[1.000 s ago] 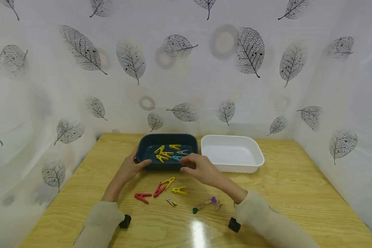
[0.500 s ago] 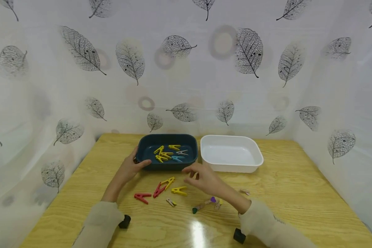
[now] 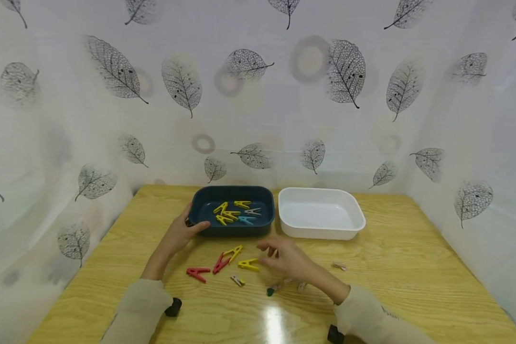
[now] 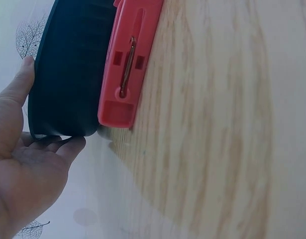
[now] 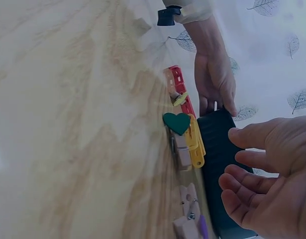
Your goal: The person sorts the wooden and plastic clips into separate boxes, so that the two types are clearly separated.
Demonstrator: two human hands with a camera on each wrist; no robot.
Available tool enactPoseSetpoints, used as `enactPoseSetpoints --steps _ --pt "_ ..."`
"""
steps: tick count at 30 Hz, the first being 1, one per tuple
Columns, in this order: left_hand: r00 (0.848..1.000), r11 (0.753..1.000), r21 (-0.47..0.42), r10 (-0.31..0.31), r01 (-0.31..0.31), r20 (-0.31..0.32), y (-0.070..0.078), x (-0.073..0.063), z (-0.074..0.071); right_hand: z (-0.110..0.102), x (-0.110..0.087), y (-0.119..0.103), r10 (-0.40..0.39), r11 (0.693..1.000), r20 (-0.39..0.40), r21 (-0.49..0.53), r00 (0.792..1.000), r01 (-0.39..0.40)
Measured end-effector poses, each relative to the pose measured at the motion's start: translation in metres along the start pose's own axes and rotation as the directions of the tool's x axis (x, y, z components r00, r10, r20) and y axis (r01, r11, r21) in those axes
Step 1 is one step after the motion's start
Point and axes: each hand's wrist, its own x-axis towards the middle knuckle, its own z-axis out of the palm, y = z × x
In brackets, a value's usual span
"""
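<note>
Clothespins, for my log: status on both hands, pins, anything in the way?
Left hand gripping dark blue tray. Right hand empty, fingers loosely curled. Plastic clothespins in tray, more on table. Right hand partly hiding wooden clothespins, head view.

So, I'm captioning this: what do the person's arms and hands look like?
The left sleeve and right sleeve are pale beige, the right one with a dark marking. A small black block shows by each sleeve. The left hand and right hand are bare.
</note>
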Motion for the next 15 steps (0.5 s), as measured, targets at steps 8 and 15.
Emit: enactPoseSetpoints --steps 8,15 --pt "1.000 1.000 -0.001 -0.001 0.001 0.008 0.002 -0.001 0.000 0.006 -0.005 0.004 0.048 0.998 0.041 0.027 0.998 -0.049" --pt "1.000 1.000 0.001 -0.006 0.006 0.011 0.004 -0.002 0.000 0.012 -0.007 0.006 0.081 0.997 0.067 0.014 0.994 -0.082"
